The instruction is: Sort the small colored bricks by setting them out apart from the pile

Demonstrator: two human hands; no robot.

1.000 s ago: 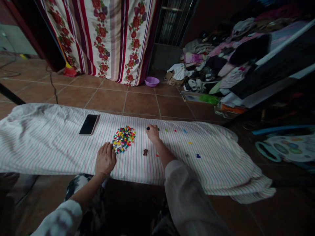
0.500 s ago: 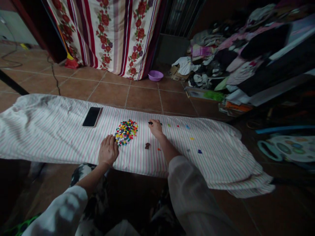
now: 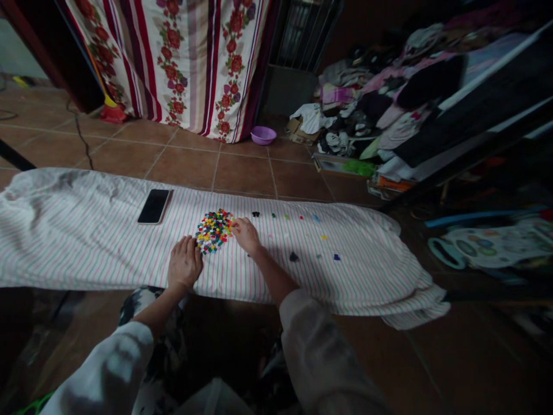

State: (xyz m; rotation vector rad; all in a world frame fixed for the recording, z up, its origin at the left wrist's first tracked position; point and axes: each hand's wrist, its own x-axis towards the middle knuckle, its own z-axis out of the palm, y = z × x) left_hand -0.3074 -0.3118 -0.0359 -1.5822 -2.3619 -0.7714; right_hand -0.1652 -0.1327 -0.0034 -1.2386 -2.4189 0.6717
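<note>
A heap of small multicoloured beads or blocks (image 3: 212,231) lies on the striped cloth (image 3: 108,242). My left hand (image 3: 184,262) rests palm down at the heap's near left edge, fingers stretched out. At its right edge, my right hand (image 3: 245,233) has its fingertips pinched together; whatever is between them is too small to make out. A small black cluster (image 3: 256,214) sits just beyond that hand. To the right lie a dark piece (image 3: 294,256), a blue-violet piece (image 3: 337,257), a yellow piece (image 3: 324,237) and several other tiny coloured bits. My right wrist mostly hides a brown piece.
A phone (image 3: 154,206) lies on the cloth left of the heap. Past the far edge are tiled floor, a floral curtain (image 3: 177,75), a purple basin (image 3: 263,135) and a red dustpan or broom head (image 3: 113,112). Piled clothes (image 3: 389,98) fill the back right.
My right hand has let go of the black cluster, leaving it on the cloth, and moved left and nearer to the heap's edge. My left hand stays put. The view has shifted slightly right.
</note>
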